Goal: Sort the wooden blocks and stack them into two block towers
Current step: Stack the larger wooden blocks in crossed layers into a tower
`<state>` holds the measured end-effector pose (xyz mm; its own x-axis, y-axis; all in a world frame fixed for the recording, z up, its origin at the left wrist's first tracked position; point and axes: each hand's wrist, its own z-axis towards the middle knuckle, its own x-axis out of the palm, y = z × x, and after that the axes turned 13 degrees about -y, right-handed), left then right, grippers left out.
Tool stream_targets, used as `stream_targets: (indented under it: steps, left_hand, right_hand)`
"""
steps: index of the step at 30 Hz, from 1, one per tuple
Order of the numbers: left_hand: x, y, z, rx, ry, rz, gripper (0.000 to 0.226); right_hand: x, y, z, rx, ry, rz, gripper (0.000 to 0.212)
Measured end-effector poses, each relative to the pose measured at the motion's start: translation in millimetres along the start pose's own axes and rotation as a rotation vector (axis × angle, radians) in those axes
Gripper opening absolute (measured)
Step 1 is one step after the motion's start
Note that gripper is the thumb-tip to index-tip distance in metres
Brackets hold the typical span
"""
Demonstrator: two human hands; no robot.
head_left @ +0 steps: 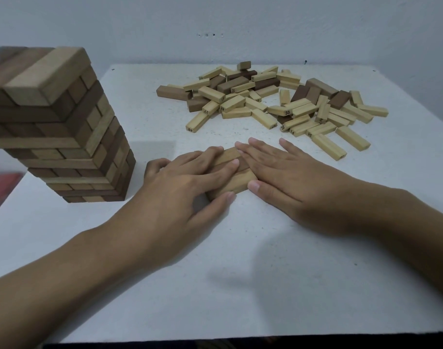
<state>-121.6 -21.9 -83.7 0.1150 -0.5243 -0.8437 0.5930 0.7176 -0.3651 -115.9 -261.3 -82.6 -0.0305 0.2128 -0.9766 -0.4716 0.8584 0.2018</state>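
Note:
Three wooden blocks (236, 178) lie side by side flat on the white table (240, 273), in the middle. My left hand (187, 182) lies over their left part with straight fingers pressing on top. My right hand (286, 177) presses flat against their right side, thumb at the near corner. A tall tower (56, 132) of mixed light and dark blocks stands at the left. A loose pile of blocks (273, 102), mostly pale numbered ones with some dark brown ones, is spread across the far right of the table.
A light wall rises right behind the table's far edge. A red object (2, 190) lies below the table's left edge. The near edge of the table runs along the bottom of the view.

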Motion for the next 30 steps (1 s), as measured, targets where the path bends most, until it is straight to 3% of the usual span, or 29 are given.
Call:
stream_targets:
  steps: [5,10,14,18,24,30]
  left_hand:
    - [-2,1,2,-0.009,0.018,-0.046,0.056]
    - [-1,3,2,0.007,0.006,-0.059,0.057]
    - [-2,3,1,0.018,-0.02,-0.093,0.052]
    - [-3,2,0,-0.011,-0.071,-0.152,0.043]
    - [-4,5,-2,-0.118,-0.098,-0.198,0.059]
    - [-4,7,-2,-0.11,-0.085,-0.184,0.057]
  right_hand:
    - [-10,-7,3,0.037,-0.203,0.31,0.075]
    - [-13,-9,7,0.041,-0.207,0.462,0.063]
    - [-17,-7,8,0.084,-0.16,0.502,0.049]
    - [-17,-6,7,0.096,-0.173,0.515,0.049]
    - [-18,-12,4,0.123,-0.202,0.558,0.046]
    - [-18,-12,3,0.132,-0.217,0.556,0.044]
